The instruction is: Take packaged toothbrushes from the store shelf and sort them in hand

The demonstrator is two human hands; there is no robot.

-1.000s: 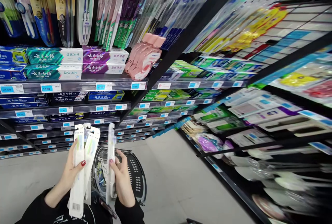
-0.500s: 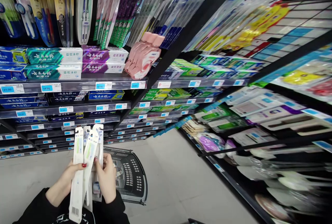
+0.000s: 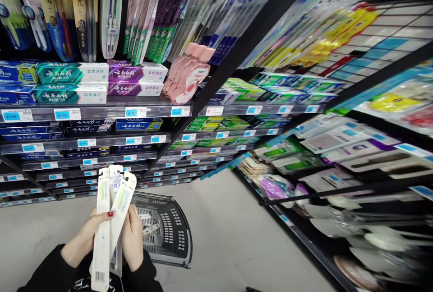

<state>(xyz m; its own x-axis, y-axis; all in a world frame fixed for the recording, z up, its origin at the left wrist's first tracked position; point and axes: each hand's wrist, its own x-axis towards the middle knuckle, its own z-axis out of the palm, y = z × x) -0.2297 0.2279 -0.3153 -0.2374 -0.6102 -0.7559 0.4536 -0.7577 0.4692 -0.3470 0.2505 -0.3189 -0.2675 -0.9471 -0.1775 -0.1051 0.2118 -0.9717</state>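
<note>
Several white toothbrush packs (image 3: 101, 249) with hook-shaped tops are fanned out in front of my body. My left hand (image 3: 84, 235) is closed around their left side, its red-nailed thumb lying across the front. My right hand (image 3: 133, 240) is closed at the right edge of the bunch, next to the tilted front pack (image 3: 122, 198); its fingertips are hidden behind the packs. Between the two front packs, a pack with a clear, blue-marked window (image 3: 115, 178) shows partly.
A dark shopping basket (image 3: 172, 226) with small items inside stands on the grey floor (image 3: 216, 242) beyond my right hand. Ahead, a shelf holds toothpaste boxes (image 3: 72, 73) and pink bottles (image 3: 187, 75) under hanging toothbrushes (image 3: 111, 16). Another shelf row (image 3: 294, 220) runs along the right.
The packs at the right have drawn in behind the front one, which now leans further right. My right hand has shifted left, and its thumb has gone behind the packs.
</note>
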